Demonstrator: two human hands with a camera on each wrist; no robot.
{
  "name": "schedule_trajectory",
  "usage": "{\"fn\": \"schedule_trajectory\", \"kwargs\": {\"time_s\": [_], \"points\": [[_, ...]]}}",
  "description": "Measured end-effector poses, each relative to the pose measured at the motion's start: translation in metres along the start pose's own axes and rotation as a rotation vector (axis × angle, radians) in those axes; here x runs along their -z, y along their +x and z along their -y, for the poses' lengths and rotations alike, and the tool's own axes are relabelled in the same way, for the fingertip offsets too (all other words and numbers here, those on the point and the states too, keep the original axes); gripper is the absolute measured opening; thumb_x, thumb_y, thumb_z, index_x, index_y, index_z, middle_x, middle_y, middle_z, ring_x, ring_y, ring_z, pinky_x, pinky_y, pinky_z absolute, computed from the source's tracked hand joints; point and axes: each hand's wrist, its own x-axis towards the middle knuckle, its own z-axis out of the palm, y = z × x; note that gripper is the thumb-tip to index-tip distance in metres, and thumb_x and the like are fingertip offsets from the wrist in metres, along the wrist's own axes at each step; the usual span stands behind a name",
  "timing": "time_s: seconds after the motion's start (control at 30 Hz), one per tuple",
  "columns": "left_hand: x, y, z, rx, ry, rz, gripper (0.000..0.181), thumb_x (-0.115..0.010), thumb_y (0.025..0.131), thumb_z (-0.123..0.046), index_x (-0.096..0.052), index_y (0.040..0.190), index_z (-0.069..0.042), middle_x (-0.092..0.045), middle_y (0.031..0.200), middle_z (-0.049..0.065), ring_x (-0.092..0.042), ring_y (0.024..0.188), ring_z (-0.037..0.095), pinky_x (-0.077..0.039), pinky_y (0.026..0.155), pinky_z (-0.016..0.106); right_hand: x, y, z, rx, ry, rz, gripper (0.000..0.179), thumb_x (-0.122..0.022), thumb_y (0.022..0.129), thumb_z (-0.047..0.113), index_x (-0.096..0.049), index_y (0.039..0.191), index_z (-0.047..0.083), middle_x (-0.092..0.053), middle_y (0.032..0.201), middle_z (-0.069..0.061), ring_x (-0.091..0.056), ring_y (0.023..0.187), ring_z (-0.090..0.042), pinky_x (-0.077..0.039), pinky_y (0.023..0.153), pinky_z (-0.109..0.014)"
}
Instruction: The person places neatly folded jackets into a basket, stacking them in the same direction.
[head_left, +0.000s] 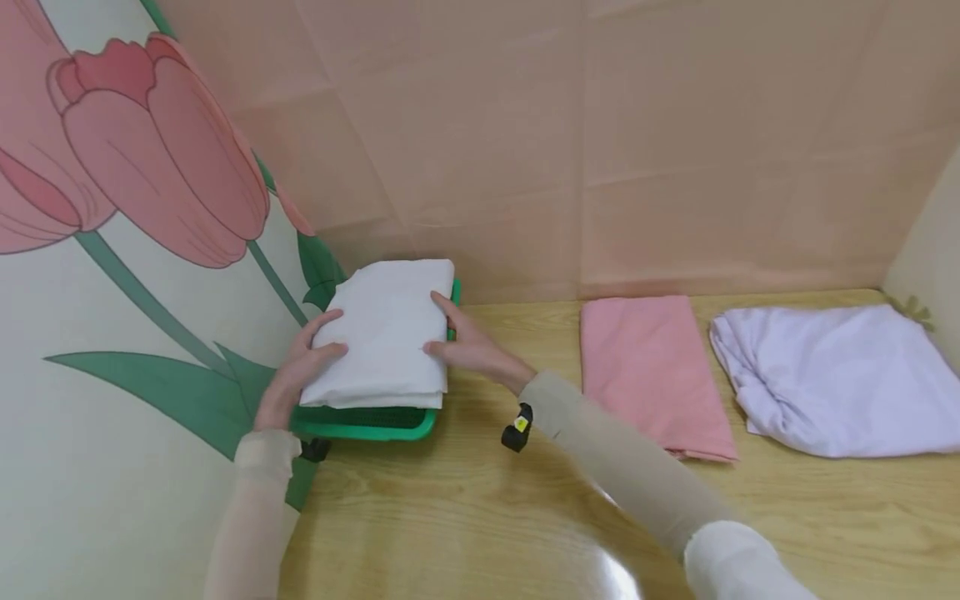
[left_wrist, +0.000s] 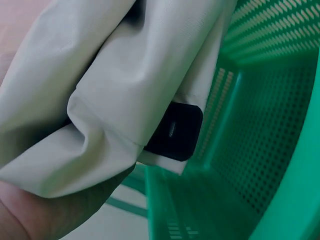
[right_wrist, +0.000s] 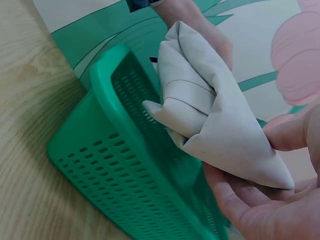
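Observation:
A folded white cloth [head_left: 382, 329] is held between both hands over a green plastic basket [head_left: 375, 432]. My left hand [head_left: 303, 362] grips the cloth's left edge, thumb on top. My right hand [head_left: 468, 342] holds the opposite edge; in the right wrist view its thumb and fingers [right_wrist: 230, 200] pinch the cloth [right_wrist: 225, 135] from both sides. Seen there from its end, the cloth shows several layers and hangs above the basket's rim [right_wrist: 117, 100]. The left wrist view shows the cloth [left_wrist: 125, 90] beside the basket's perforated inner wall [left_wrist: 270, 120].
To the right on the wooden surface [head_left: 450, 508] lie a folded pink cloth [head_left: 652, 375] and a bunched pale lavender cloth [head_left: 847, 379]. A wall with painted tulips [head_left: 165, 150] stands close on the left, and a pinkish-brown covering [head_left: 600, 150] hangs behind.

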Motion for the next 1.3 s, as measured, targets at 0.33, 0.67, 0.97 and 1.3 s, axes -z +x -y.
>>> {"fn": "schedule_trajectory", "kwargs": {"time_s": [0.33, 0.67, 0.97, 1.3], "points": [[0.01, 0.013, 0.02, 0.048, 0.054, 0.009, 0.071, -0.055, 0.096, -0.005, -0.04, 0.165, -0.012, -0.014, 0.179, 0.017, -0.02, 0.158, 0.042, -0.015, 0.128, 0.065, -0.018, 0.018, -0.016, -0.059, -0.008, 0.019, 0.09, -0.064, 0.104, 0.012, -0.009, 0.174, 0.03, -0.023, 0.176, -0.017, -0.038, 0.153, -0.031, -0.045, 0.118, -0.052], [0.015, 0.027, 0.035, 0.042, 0.147, 0.047, 0.074, -0.055, 0.093, -0.003, -0.041, 0.165, -0.011, -0.021, 0.177, 0.02, -0.024, 0.155, 0.042, -0.017, 0.127, 0.063, -0.031, 0.027, -0.026, -0.095, 0.033, 0.026, 0.089, -0.056, 0.106, 0.006, 0.0, 0.174, 0.02, 0.001, 0.181, -0.005, -0.004, 0.165, -0.022, -0.017, 0.133, -0.048], [0.013, 0.033, 0.045, 0.062, 0.193, 0.06, 0.078, -0.056, 0.091, -0.005, -0.039, 0.167, -0.016, -0.02, 0.177, 0.019, -0.019, 0.161, 0.042, -0.016, 0.129, 0.064, -0.037, 0.029, -0.024, -0.125, 0.033, 0.036, 0.087, -0.052, 0.107, 0.003, 0.004, 0.173, 0.015, 0.005, 0.181, -0.006, -0.002, 0.165, -0.022, -0.015, 0.133, -0.046], [0.016, 0.033, 0.048, 0.053, 0.22, 0.04, 0.077, -0.054, 0.092, -0.005, -0.039, 0.167, -0.015, -0.023, 0.176, 0.019, -0.024, 0.157, 0.04, -0.02, 0.128, 0.061, -0.043, 0.033, -0.024, -0.143, 0.05, 0.026, 0.089, -0.053, 0.105, -0.001, 0.003, 0.173, 0.013, 0.005, 0.181, -0.007, -0.002, 0.165, -0.023, -0.012, 0.133, -0.046]]}}
